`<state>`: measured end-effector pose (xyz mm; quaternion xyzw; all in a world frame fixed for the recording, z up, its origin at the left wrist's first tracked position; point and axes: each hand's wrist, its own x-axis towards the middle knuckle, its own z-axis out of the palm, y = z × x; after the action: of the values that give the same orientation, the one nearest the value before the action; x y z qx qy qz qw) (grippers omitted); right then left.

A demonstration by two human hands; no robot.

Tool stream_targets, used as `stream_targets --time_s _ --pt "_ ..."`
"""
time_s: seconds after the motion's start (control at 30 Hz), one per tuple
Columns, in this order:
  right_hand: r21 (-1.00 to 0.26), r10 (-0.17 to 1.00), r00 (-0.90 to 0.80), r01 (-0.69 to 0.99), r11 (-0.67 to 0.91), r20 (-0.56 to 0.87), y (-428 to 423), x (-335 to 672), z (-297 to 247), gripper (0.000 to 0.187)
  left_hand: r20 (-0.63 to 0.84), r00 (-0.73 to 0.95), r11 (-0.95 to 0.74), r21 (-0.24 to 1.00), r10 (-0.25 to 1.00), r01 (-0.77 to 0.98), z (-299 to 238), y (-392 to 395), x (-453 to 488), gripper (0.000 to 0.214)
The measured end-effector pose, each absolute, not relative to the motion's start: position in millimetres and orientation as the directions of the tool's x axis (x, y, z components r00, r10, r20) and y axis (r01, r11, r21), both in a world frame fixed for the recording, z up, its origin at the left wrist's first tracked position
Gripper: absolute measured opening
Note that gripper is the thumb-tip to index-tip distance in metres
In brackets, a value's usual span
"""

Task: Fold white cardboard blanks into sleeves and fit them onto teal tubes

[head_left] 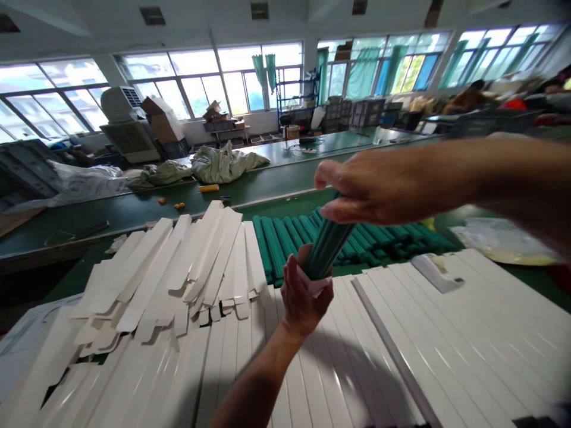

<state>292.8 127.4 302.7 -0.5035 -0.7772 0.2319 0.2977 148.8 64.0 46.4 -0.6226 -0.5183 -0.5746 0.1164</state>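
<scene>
A dark green ribbed stick-like bundle [329, 246] slants upright between my two hands. Around its upper end close the fingers of my right hand [368, 187]. My left hand [306, 297] is wrapped around the open end of a narrow white box [317, 286], with flaps showing by the fingers. The bundle's lower end sits in that opening; the rest of the box is mostly hidden by my hand and forearm. Just behind lies a row of similar green bundles [285, 238].
Flat white sleeve-like boxes [178, 267] lie in a loose pile at left. Long white boxes [446, 345] cover the near table side by side. A tape dispenser [438, 272] rests on them at right. Beyond are a green-topped bench [267, 178], crumpled sacks [223, 163] and a distant person [468, 98].
</scene>
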Motion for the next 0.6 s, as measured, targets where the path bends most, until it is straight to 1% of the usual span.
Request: stream_targets --time_s 0.03,0.07,0.1,0.17,0.2,0.27,0.33,0.4,0.43,0.47,0.5,0.53,0.57,0.6 --pt "-0.562 0.876 -0.450 0.685 0.463 0.174 122 278 315 0.059 0.825 -0.215 -0.419 0.468 0.522 0.778 47 64 146 0.094" --pt "-0.468 0.822 -0.557 0.699 0.541 0.118 115 266 321 0.063 0.815 -0.225 -0.406 0.480 0.533 0.777 48 64 144 0.095" --pt "-0.431 0.789 -0.608 0.690 0.581 0.090 108 258 320 0.072 0.811 -0.229 -0.401 0.486 0.539 0.777 48 62 143 0.096" --pt "-0.447 0.770 -0.630 0.664 0.600 0.097 96 252 302 0.090 0.811 -0.234 -0.409 0.492 0.536 0.769 49 59 143 0.096" --pt "-0.465 0.764 -0.636 0.646 0.605 0.110 93 252 287 0.093 0.813 -0.228 -0.425 0.493 0.536 0.759 49 58 144 0.096" --pt "-0.496 0.737 -0.659 0.596 0.632 0.149 90 253 251 0.089 0.815 -0.212 -0.453 0.492 0.539 0.743 49 55 144 0.096" --pt "-0.556 0.713 -0.654 0.506 0.660 0.252 91 250 216 0.082 0.811 -0.202 -0.454 0.493 0.549 0.742 49 55 141 0.097" --pt "-0.686 0.732 -0.563 0.358 0.634 0.383 93 243 184 0.078 0.798 -0.171 -0.484 0.504 0.578 0.716 50 55 134 0.100" --pt "-0.770 0.773 -0.463 0.256 0.585 0.434 94 238 169 0.074 0.780 -0.144 -0.514 0.526 0.609 0.677 51 55 129 0.099" --pt "-0.848 0.828 -0.337 0.130 0.513 0.449 94 234 156 0.069 0.746 -0.114 -0.543 0.572 0.656 0.615 53 55 124 0.097" --pt "-0.903 0.884 -0.204 -0.009 0.429 0.421 93 229 144 0.063 0.697 -0.087 -0.561 0.639 0.712 0.527 56 55 120 0.092" --pt "-0.928 0.929 -0.084 -0.138 0.347 0.360 91 225 133 0.055 0.634 -0.074 -0.552 0.719 0.770 0.421 58 54 116 0.084" --pt "-0.927 0.956 0.010 -0.243 0.286 0.293 88 221 122 0.048 0.565 -0.078 -0.519 0.797 0.821 0.308 61 53 114 0.073" --pt "-0.915 0.967 0.071 -0.312 0.256 0.246 84 219 113 0.043 0.502 -0.098 -0.477 0.856 0.860 0.199 65 53 113 0.064"
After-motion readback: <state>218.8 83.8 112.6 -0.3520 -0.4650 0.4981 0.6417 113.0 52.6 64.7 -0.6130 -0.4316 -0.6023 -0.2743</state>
